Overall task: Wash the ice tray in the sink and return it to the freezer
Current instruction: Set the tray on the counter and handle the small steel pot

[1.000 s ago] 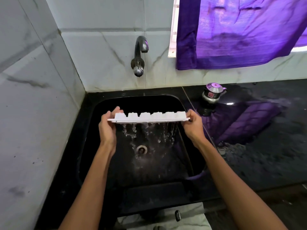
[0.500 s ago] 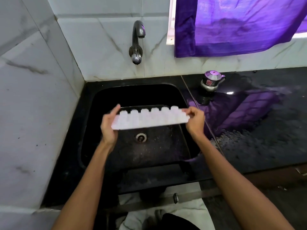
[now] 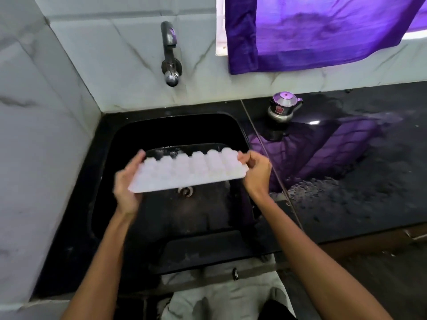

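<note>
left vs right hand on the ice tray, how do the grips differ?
The left hand holds the ice tray at its lower, nearer end, and is motion-blurred with fingers up along the short edge. The right hand holds the higher, farther end, is sharper, and its curled fingers pinch the rim. Both grip a short end, keeping the tray bumps-up above the sink.

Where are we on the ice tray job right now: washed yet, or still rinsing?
No water runs from the tap, so rinsing looks finished, though cleanliness can't be confirmed. In hand: the left hand and right hand grip the ends of the ice tray, bumps up, above the sink. The frame is blurred, so drips can't be judged. Left: carrying it to the freezer, which is not in view.
</note>
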`<control>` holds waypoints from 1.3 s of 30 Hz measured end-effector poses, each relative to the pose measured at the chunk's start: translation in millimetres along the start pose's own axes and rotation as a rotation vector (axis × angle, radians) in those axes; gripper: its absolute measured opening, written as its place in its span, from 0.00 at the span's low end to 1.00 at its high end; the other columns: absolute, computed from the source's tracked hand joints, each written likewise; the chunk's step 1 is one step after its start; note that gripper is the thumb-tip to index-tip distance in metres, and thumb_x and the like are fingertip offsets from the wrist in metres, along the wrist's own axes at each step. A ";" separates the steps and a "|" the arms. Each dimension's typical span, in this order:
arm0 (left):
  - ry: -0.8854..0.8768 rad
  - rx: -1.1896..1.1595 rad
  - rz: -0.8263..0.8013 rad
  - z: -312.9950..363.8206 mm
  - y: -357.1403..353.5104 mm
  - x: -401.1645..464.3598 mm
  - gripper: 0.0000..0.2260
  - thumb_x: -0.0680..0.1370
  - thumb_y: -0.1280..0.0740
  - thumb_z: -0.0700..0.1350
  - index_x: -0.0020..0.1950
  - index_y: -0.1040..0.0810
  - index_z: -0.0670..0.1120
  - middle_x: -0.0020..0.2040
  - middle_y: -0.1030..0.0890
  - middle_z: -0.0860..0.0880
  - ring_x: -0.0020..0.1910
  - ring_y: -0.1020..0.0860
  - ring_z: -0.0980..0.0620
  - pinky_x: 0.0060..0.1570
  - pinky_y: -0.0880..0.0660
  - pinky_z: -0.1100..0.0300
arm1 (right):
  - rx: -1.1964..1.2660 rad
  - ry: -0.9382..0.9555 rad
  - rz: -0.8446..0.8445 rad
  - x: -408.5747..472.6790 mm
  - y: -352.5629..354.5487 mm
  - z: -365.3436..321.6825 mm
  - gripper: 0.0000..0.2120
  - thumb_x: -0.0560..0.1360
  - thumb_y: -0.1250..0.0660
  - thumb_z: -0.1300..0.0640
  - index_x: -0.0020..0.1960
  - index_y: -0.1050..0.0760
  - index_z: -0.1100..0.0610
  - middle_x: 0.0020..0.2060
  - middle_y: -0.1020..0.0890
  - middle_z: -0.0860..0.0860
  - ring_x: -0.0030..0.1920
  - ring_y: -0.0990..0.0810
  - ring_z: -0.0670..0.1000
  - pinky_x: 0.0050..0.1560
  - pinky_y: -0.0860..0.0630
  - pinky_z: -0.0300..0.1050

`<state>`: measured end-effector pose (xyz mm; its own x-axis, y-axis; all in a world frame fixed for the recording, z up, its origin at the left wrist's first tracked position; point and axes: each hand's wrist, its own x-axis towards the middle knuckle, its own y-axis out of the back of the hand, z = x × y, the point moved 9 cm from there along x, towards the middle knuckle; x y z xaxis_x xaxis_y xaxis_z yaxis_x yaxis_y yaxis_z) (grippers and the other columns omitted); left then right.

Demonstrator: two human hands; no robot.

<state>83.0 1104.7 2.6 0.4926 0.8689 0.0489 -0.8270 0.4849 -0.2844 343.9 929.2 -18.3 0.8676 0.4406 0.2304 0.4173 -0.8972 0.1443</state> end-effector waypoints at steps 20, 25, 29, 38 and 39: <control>0.059 0.109 0.383 -36.8 -223.6 -14.5 0.29 0.84 0.51 0.45 0.32 0.17 0.59 0.31 0.18 0.60 0.33 0.21 0.66 0.40 0.24 0.70 | 0.011 0.035 -0.484 124.7 186.8 10.4 0.18 0.73 0.37 0.72 0.58 0.24 0.56 0.40 0.20 0.42 0.39 0.21 0.36 0.43 0.23 0.33; 0.110 0.389 0.219 -78.6 -276.9 -20.9 0.20 0.78 0.43 0.31 0.70 0.33 0.41 0.63 0.25 0.46 0.57 0.23 0.51 0.56 0.25 0.56 | 0.031 -0.151 -0.518 151.4 261.4 46.0 0.17 0.75 0.35 0.68 0.61 0.26 0.54 0.42 0.17 0.51 0.39 0.18 0.40 0.41 0.20 0.36; 0.138 0.484 0.054 -108.3 -310.9 -26.0 0.21 0.77 0.42 0.28 0.70 0.32 0.40 0.62 0.24 0.46 0.56 0.22 0.53 0.52 0.21 0.63 | -0.032 -0.289 -0.544 154.4 292.1 82.9 0.16 0.76 0.37 0.67 0.64 0.26 0.60 0.46 0.17 0.58 0.40 0.17 0.48 0.41 0.19 0.43; 0.296 0.557 -0.097 -157.1 -329.3 -35.9 0.19 0.77 0.37 0.30 0.65 0.26 0.45 0.48 0.20 0.55 0.38 0.20 0.68 0.37 0.24 0.72 | -0.155 -0.465 -0.495 151.4 322.6 144.0 0.16 0.78 0.38 0.66 0.65 0.27 0.62 0.47 0.17 0.58 0.37 0.17 0.44 0.37 0.20 0.39; 0.304 0.557 -0.099 -160.3 -329.0 -36.0 0.19 0.77 0.37 0.30 0.65 0.26 0.44 0.48 0.20 0.55 0.38 0.19 0.67 0.37 0.24 0.72 | -0.164 -0.473 -0.495 151.6 322.3 147.2 0.16 0.78 0.38 0.66 0.65 0.27 0.62 0.48 0.17 0.57 0.37 0.17 0.44 0.36 0.20 0.38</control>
<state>380.8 898.0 -59.1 0.5609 0.7900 -0.2476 -0.7502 0.6115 0.2515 649.7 702.5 -78.4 0.6262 0.7028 -0.3376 0.7797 -0.5621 0.2760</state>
